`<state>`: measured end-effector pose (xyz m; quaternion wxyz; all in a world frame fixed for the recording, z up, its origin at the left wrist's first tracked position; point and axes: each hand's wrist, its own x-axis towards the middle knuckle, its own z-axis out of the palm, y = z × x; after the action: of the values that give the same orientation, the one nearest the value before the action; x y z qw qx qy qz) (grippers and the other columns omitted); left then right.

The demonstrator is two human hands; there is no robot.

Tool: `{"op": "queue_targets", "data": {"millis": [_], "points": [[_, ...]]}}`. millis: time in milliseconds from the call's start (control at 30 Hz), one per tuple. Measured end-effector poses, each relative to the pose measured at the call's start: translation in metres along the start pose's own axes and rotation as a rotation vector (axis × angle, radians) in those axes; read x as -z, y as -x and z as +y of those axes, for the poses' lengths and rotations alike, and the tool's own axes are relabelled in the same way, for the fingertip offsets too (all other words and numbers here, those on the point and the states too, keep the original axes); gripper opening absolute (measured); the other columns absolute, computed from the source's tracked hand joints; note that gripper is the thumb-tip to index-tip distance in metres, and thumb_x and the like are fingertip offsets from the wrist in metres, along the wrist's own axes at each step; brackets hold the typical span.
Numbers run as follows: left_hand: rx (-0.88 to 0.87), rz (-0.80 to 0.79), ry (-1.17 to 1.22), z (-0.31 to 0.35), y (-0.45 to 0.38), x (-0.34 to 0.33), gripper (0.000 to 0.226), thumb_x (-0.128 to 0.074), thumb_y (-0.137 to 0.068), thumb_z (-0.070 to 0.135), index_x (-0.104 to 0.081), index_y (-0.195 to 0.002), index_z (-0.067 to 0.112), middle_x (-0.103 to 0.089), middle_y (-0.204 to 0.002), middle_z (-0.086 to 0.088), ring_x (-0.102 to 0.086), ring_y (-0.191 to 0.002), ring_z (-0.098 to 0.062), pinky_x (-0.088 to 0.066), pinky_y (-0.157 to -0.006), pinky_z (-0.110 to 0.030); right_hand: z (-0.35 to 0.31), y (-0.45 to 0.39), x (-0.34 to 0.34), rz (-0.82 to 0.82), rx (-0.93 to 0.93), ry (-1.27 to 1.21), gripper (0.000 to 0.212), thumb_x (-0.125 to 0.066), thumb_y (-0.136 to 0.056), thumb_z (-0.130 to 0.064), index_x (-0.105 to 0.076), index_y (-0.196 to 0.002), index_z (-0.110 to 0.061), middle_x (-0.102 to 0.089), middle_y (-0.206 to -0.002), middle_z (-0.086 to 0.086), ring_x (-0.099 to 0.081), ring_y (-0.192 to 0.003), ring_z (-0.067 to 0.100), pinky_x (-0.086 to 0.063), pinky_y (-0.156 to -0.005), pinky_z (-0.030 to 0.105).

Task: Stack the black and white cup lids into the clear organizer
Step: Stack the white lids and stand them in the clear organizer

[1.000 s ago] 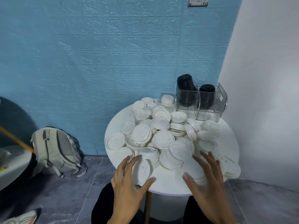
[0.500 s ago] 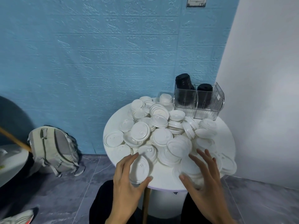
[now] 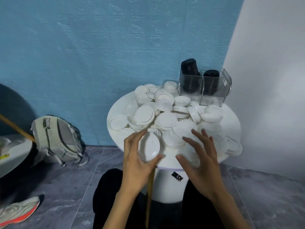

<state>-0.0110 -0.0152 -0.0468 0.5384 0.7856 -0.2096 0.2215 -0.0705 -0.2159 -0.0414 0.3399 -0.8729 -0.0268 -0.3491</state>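
Left hand (image 3: 135,164) around white lid (image 3: 148,148)

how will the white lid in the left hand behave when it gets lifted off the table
The white lid looks thin and moulded, so probably very light and slightly flexible. The left hand spans its rim with thumb and fingers, which suggests it lifts easily. Its smooth surface may slip, and neighbouring lids in the pile could shift.

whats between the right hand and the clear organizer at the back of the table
In the head view, a heap of loose white lids covers the table between the right hand and the clear organizer; no bare stretch shows.
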Motion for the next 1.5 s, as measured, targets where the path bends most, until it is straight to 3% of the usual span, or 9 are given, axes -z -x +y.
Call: {"op": "queue_targets", "data": {"millis": [67,200,367,500,633,800,1033,1167,1500], "points": [[0.026,0.007,0.007,0.003,-0.002,-0.002,0.09,-0.095,-0.065,0.037,-0.044,-0.138,0.053,-0.041,-0.134,0.011,-0.04,-0.131,0.012,-0.03,-0.107,-0.001,0.001,0.0,-0.002,0.004,0.011,0.011,0.046,-0.064,-0.088,-0.049,-0.065,-0.128,-0.027,-0.046,-0.153,-0.008,-0.023,-0.155,0.019,-0.019,-0.125,0.054],[0.069,0.011,0.053,0.008,-0.004,-0.006,0.087,-0.086,-0.063,0.054,-0.041,-0.138,0.061,-0.033,-0.132,0.018,-0.038,-0.129,0.017,-0.032,-0.106,-0.002,0.006,-0.005,-0.003,0.018,-0.013,0.013,0.04,-0.07,-0.089,-0.04,-0.067,-0.126,-0.026,-0.049,-0.15,-0.009,-0.028,-0.152,0.016,-0.023,-0.123,0.048],[0.06,0.05,0.113,0.015,-0.011,-0.016,0.084,-0.089,-0.062,0.05,-0.048,-0.135,0.054,-0.041,-0.137,0.006,-0.042,-0.134,0.004,-0.042,-0.114,-0.027,0.02,-0.011,-0.004,0.016,-0.037,-0.001,0.04,-0.069,-0.088,-0.036,-0.066,-0.127,-0.027,-0.051,-0.147,-0.008,-0.035,-0.147,0.014,-0.031,-0.118,0.045],[0.062,0.088,0.164,0.016,-0.014,-0.023,0.085,-0.094,-0.06,0.045,-0.051,-0.133,0.048,-0.051,-0.134,0.017,-0.05,-0.133,-0.009,-0.039,-0.105,-0.012,0.024,-0.016,-0.005,0.008,-0.013,0.038,0.039,-0.069,-0.088,-0.034,-0.066,-0.126,-0.025,-0.053,-0.144,-0.007,-0.04,-0.144,0.017,-0.03,-0.118,0.041],[0.107,0.102,0.133,0.019,-0.003,-0.021,0.091,-0.095,-0.049,0.06,-0.045,-0.124,0.048,-0.053,-0.124,0.031,-0.051,-0.124,0.001,-0.042,-0.104,-0.021,0.025,-0.016,-0.004,-0.014,0.0,0.068,0.038,-0.068,-0.088,-0.034,-0.067,-0.125,-0.024,-0.055,-0.141,-0.007,-0.046,-0.138,0.019,-0.037,-0.114,0.043],[0.198,-0.002,-0.033,0.016,0.011,-0.021,0.085,-0.081,-0.041,0.076,-0.032,-0.107,0.053,-0.038,-0.118,0.041,-0.027,-0.118,0.024,-0.038,-0.106,-0.045,0.029,-0.013,-0.003,-0.035,0.012,0.11,0.041,-0.078,-0.086,-0.019,-0.066,-0.125,-0.023,-0.056,-0.14,-0.006,-0.05,-0.132,0.02,-0.041,-0.11,0.049],[0.186,-0.066,-0.206,-0.001,0.016,-0.024,0.086,-0.072,-0.041,0.089,-0.024,-0.098,0.046,-0.031,-0.109,0.044,-0.032,-0.106,-0.004,-0.021,-0.097,-0.032,0.03,-0.017,-0.006,-0.036,0.025,0.096,0.045,-0.08,-0.084,-0.008,-0.068,-0.125,-0.024,-0.056,-0.139,-0.007,-0.054,-0.129,0.019,-0.046,-0.107,0.05],[0.195,-0.062,-0.24,-0.004,0.018,-0.028,0.083,-0.069,-0.044,0.09,-0.032,-0.098,0.04,-0.039,-0.1,0.029,-0.03,-0.105,-0.006,-0.018,-0.096,-0.032,0.029,-0.017,-0.005,-0.01,0.029,0.051,0.043,-0.08,-0.085,-0.008,-0.069,-0.124,-0.022,-0.056,-0.139,-0.008,-0.057,-0.128,0.02,-0.049,-0.103,0.051],[0.176,-0.077,-0.307,-0.007,0.018,-0.032,0.07,-0.067,-0.05,0.09,-0.036,-0.091,0.043,-0.045,-0.097,0.027,-0.027,-0.109,-0.003,-0.019,-0.091,-0.032,0.026,-0.022,0.009,0.035,0.039,0.043,0.042,-0.082,-0.082,-0.012,-0.071,-0.121,-0.024,-0.057,-0.137,-0.009,-0.058,-0.127,0.017,-0.048,-0.105,0.035]]}}
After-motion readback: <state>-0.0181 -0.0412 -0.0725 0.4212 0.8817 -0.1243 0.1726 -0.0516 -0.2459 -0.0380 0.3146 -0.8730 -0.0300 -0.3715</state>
